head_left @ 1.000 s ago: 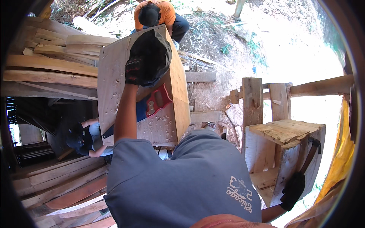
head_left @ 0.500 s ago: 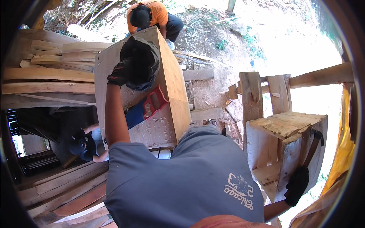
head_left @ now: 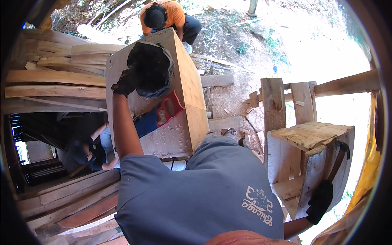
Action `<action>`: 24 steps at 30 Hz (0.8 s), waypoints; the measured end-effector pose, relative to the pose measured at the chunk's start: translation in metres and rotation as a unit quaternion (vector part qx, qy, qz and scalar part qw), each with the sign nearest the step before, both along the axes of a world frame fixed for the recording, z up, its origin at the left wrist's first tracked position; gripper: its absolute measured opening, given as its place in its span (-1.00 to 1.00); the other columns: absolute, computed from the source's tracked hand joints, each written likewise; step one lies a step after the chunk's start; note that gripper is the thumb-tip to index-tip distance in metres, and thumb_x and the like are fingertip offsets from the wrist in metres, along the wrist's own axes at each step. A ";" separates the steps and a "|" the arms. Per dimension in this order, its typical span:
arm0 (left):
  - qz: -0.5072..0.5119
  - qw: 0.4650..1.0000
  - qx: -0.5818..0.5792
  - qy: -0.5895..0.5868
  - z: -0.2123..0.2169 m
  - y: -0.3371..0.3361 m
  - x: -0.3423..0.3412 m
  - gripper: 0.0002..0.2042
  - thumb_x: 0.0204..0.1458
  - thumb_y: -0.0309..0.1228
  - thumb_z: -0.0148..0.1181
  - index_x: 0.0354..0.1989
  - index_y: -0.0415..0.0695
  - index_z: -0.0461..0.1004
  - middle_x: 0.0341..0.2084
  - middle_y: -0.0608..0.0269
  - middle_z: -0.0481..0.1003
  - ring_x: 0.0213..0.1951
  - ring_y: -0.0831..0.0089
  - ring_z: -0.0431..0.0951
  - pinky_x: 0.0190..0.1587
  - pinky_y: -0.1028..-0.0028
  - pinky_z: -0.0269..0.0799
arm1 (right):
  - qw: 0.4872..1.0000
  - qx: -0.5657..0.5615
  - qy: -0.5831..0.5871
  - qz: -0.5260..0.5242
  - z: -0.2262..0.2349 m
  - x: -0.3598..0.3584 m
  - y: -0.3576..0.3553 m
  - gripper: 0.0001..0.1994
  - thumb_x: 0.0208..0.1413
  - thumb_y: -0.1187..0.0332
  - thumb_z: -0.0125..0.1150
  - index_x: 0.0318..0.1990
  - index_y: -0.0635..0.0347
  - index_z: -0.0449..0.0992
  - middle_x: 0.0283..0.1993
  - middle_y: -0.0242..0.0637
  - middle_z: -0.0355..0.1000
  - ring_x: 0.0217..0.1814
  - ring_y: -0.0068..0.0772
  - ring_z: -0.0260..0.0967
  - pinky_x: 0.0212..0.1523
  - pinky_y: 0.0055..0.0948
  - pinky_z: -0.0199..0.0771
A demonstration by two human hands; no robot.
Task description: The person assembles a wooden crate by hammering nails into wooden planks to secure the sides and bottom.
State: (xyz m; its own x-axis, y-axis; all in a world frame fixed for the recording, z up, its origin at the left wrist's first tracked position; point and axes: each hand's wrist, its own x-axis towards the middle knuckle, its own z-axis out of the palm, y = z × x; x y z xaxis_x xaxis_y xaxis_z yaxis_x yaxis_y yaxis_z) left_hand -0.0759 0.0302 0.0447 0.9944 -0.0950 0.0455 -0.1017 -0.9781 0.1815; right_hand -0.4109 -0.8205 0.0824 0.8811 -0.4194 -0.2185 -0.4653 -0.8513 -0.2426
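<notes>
A black glove covers my left hand (head_left: 126,81), which is closed at the left edge of a dark, rounded bag (head_left: 157,65). The bag rests on a big wooden box (head_left: 175,141); its black contents are too dark to make out. Just below it on the box lies a handsaw (head_left: 169,110) with a red handle and blue blade. Off to the right, my gloved right hand (head_left: 320,202) is wrapped round the wooden handle of a claw hammer (head_left: 337,159). The hammer's head points up, beside an open-fronted wooden crate (head_left: 318,134).
A person in an orange shirt (head_left: 173,14) crouches behind the box. Another person in dark clothing (head_left: 96,151) is low at the left. Stacked planks (head_left: 57,77) fill the left side, with more boards (head_left: 73,196) below. Upright planks (head_left: 273,102) stand behind the crate.
The whole view has shifted slightly, so things sit a little farther right. The person at the left has changed posture slightly. Both my hands keep nearly the same places.
</notes>
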 end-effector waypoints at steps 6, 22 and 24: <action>-0.004 0.987 0.145 0.068 -0.021 -0.001 0.014 -0.71 0.08 -0.36 0.27 -0.05 -0.21 0.62 -0.07 -0.17 0.61 0.06 -0.17 0.58 0.12 0.05 0.50 | 0.992 -0.055 -0.063 0.091 -0.022 -0.020 -0.032 -0.60 0.52 0.29 -0.06 0.28 0.38 0.51 0.28 -0.02 0.52 0.35 -0.05 0.44 0.48 -0.22 0.30; 0.011 0.990 -0.110 -0.088 -0.057 0.027 0.000 -0.64 0.29 -0.29 0.17 0.21 -0.13 0.57 0.20 0.00 0.57 0.27 0.14 0.55 0.33 0.26 0.42 | 0.998 -0.025 -0.050 0.027 -0.005 0.000 -0.003 -0.61 0.52 0.28 -0.04 0.25 0.38 0.52 0.26 -0.01 0.54 0.34 -0.04 0.45 0.46 -0.21 0.31; 0.023 0.989 -0.110 -0.095 -0.059 0.028 -0.003 -0.65 0.29 -0.29 0.18 0.18 -0.13 0.59 0.17 0.00 0.59 0.25 0.14 0.57 0.31 0.26 0.43 | 0.999 -0.015 -0.051 0.012 -0.002 0.003 0.002 -0.61 0.52 0.28 -0.04 0.25 0.38 0.52 0.25 -0.01 0.54 0.34 -0.04 0.45 0.46 -0.21 0.31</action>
